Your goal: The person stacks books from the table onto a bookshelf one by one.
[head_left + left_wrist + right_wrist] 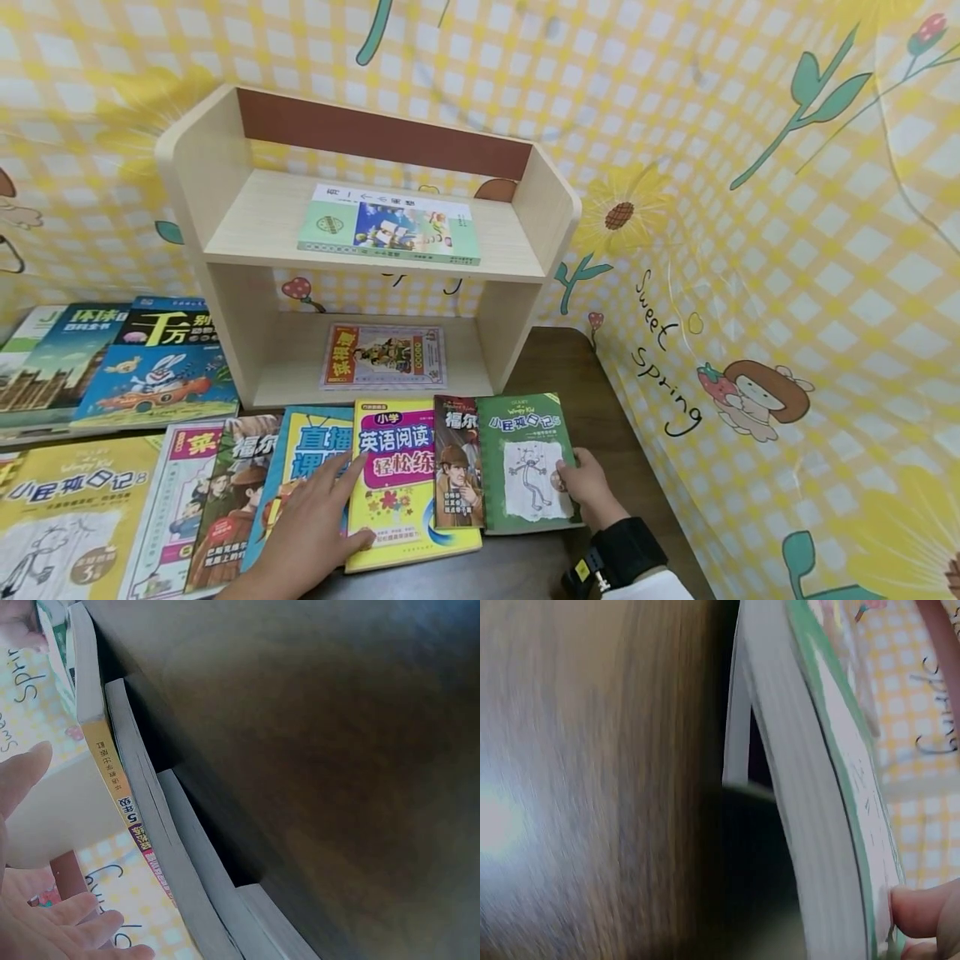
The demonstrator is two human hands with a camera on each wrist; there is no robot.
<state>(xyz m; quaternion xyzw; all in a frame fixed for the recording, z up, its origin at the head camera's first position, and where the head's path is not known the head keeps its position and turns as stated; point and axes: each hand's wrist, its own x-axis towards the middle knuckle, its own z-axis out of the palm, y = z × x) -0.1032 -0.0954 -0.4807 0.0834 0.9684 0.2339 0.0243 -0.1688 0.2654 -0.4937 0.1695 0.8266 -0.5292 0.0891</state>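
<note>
A green comic-diary book (528, 483) with a white drawing panel lies at the right end of a row of books. My right hand (588, 483) pinches its right edge, the thumb on the cover; the right wrist view shows its page edges (810, 795) close up. Beneath its left side, a dark detective book (457, 475) is partly covered. My left hand (318, 517) is spread over the left edge of a yellow English reading book (405, 521), also partly over a blue book (300, 425). Whether the left fingertips press on the yellow cover I cannot tell.
A small two-tier wooden shelf (517, 342) stands behind the row. A pale green book (397, 225) lies on its upper board, a red-and-white book (384, 358) on the lower. More books, including a yellow diary book (75, 508), overlap at left. Patterned cloth (825, 275) borders the dark table (630, 433).
</note>
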